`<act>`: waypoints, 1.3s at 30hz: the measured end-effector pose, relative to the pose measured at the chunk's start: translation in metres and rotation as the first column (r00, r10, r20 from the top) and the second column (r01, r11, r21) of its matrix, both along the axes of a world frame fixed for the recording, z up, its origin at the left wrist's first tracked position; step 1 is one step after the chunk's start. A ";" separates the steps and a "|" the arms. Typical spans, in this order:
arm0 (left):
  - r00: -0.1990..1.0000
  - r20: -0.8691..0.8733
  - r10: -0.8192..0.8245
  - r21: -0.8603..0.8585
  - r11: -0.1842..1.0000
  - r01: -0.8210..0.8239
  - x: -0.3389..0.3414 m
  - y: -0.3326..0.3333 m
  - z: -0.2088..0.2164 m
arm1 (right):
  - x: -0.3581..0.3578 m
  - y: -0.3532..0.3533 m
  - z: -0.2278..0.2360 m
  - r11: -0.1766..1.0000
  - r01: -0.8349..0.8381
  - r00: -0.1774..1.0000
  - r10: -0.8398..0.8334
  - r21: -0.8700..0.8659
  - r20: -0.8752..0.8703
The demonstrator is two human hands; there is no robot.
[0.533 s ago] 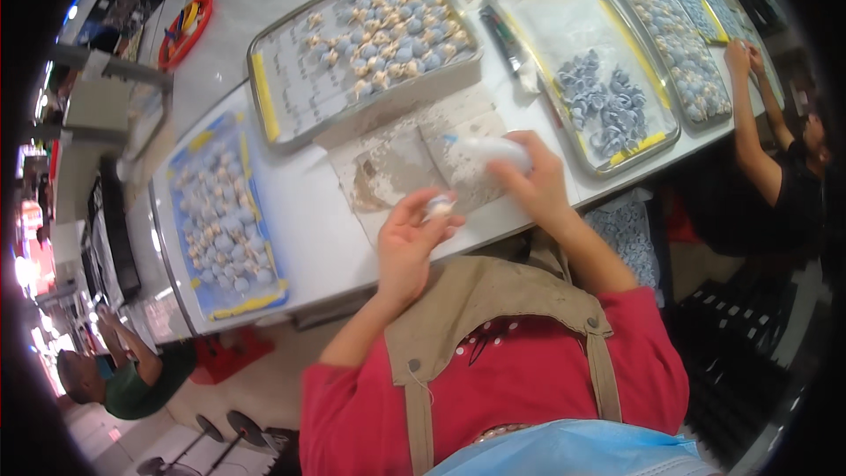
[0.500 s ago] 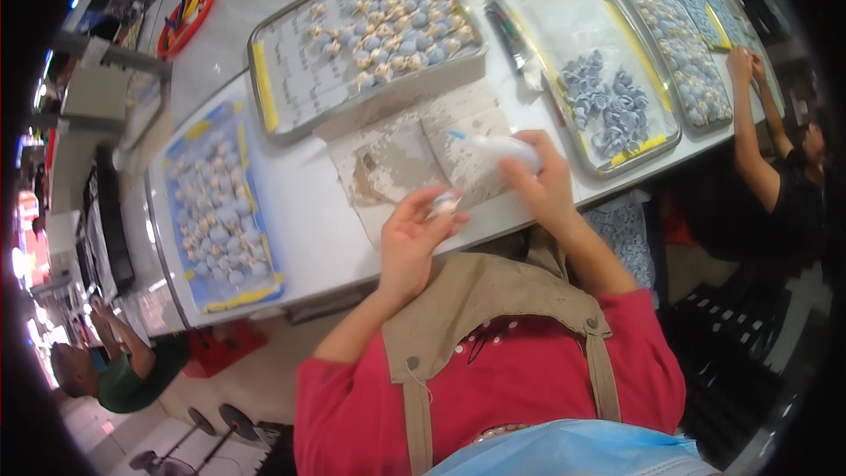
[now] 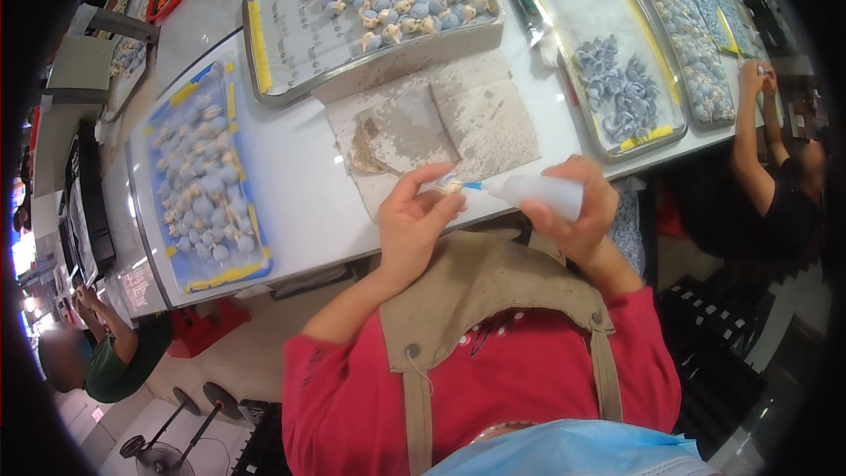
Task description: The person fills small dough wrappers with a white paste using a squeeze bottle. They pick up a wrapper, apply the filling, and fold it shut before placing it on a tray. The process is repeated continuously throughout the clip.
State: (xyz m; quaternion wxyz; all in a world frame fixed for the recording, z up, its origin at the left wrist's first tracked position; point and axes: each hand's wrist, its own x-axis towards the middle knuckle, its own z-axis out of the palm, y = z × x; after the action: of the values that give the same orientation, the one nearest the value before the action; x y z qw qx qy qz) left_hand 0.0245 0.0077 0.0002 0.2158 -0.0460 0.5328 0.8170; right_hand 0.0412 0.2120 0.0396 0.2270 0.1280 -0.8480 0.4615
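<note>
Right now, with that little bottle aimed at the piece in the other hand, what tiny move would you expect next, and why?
Probably a gentle squeeze of the white squeeze bottle. The right hand holds it level, its blue tip right at the small pale piece pinched in the left hand, so the nozzle seems already placed.

Bare worktop (image 3: 300, 181) lies open between the blue tray (image 3: 198, 181) at its left edge and the stained paper sheets (image 3: 441, 123); metal trays (image 3: 370, 9) block the far edge.

A white squeeze bottle (image 3: 539, 195) with a blue tip, pale blue and cream shells on a yellow-taped metal tray (image 3: 264, 53), red sleeves (image 3: 319, 392).
</note>
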 end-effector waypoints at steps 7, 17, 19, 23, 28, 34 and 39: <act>1.000 -0.001 0.008 -0.004 1.000 -0.008 0.002 -0.003 0.001 | -0.002 -0.008 -0.003 1.000 -0.016 1.000 0.016 0.002 0.015; 1.000 -0.014 0.012 0.003 1.000 -0.012 0.000 -0.001 -0.001 | 0.000 -0.003 -0.003 1.000 -0.014 0.998 0.016 -0.025 0.068; 1.000 -0.002 0.022 0.002 1.000 -0.022 0.000 0.000 -0.002 | -0.001 -0.002 -0.004 0.999 0.028 0.999 -0.027 -0.023 0.029; 0.999 0.018 0.028 0.001 1.000 -0.028 0.000 0.001 -0.001 | 0.000 0.002 -0.006 0.998 0.033 0.996 -0.029 -0.059 0.079; 0.999 0.040 0.009 -0.006 1.000 -0.009 0.000 0.002 0.003 | -0.001 0.002 -0.007 0.999 0.017 0.996 -0.013 -0.046 0.085; 0.999 0.038 0.029 0.006 1.000 -0.029 0.000 -0.002 -0.003 | -0.002 0.001 -0.009 0.996 0.029 0.992 -0.019 -0.079 0.123; 0.998 0.034 0.053 0.091 0.994 -0.056 -0.002 -0.005 -0.003 | -0.025 0.000 -0.035 0.955 0.190 0.977 -0.161 -0.229 0.141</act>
State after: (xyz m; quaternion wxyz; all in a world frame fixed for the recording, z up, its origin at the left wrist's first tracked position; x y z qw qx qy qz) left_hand 0.0221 0.0032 -0.0032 0.2036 -0.0634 0.4896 0.8455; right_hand 0.0165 0.2121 0.0048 0.2293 -0.0045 -0.8059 0.5459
